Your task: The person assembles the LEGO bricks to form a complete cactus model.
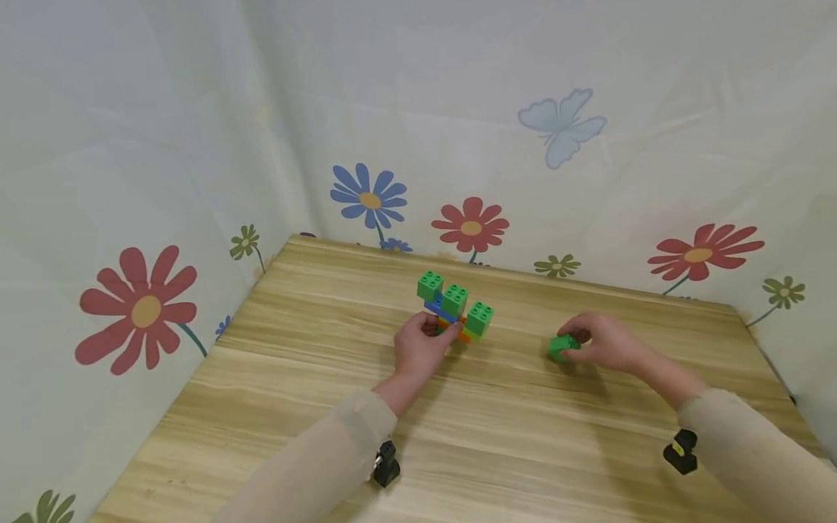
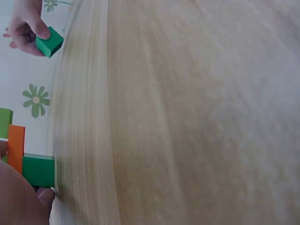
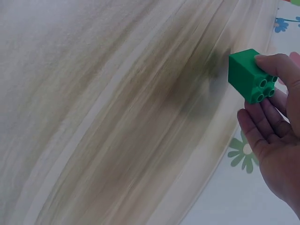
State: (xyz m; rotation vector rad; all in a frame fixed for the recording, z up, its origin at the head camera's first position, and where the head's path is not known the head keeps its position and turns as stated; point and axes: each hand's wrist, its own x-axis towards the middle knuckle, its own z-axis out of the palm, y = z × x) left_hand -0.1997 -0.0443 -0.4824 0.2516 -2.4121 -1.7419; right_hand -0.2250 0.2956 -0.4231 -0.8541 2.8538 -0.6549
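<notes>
My left hand (image 1: 418, 345) grips the near side of a toy brick build (image 1: 447, 311) on the table. Three green bricks top the build, over blue, orange and lime pieces. In the left wrist view an orange brick (image 2: 16, 149) and a dark green brick (image 2: 39, 170) show beside the fingers, with the green one low by the tabletop. To the right, my right hand (image 1: 604, 343) pinches a loose green brick (image 1: 561, 348) between thumb and fingers. The right wrist view shows this brick (image 3: 248, 75) tilted above the table, its studs turned toward the palm.
The wooden table (image 1: 294, 378) reaches back to a pale curtain (image 1: 425, 87) printed with flowers and a butterfly. A small black device hangs at each sleeve cuff, the left one (image 1: 386, 463) and the right one (image 1: 681, 452).
</notes>
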